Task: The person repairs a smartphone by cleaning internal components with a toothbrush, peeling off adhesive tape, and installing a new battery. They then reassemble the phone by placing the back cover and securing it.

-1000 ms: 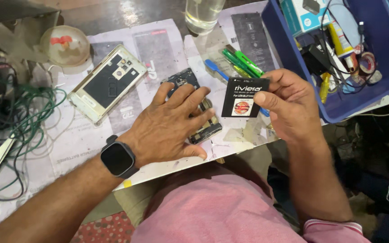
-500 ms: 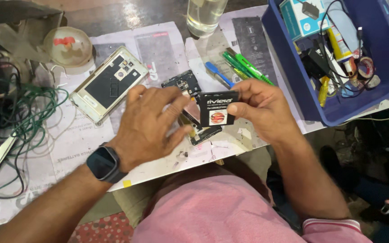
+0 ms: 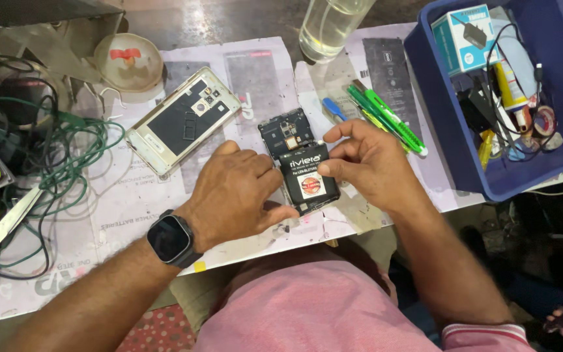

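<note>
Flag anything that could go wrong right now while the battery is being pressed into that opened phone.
1. The right hand and left hand press the black battery onto the opened phone; if it sits skewed, pushing could bend it or strain the exposed board.
2. A glass of clear liquid stands just beyond the phone; a knock could spill it onto the bare electronics.
3. The green pens lie close to the right hand and could be nudged away.

A white-and-teal box [image 3: 462, 38] stands in the blue bin [image 3: 438, 137]; the black battery [image 3: 309, 178] bears a red round label.
</note>
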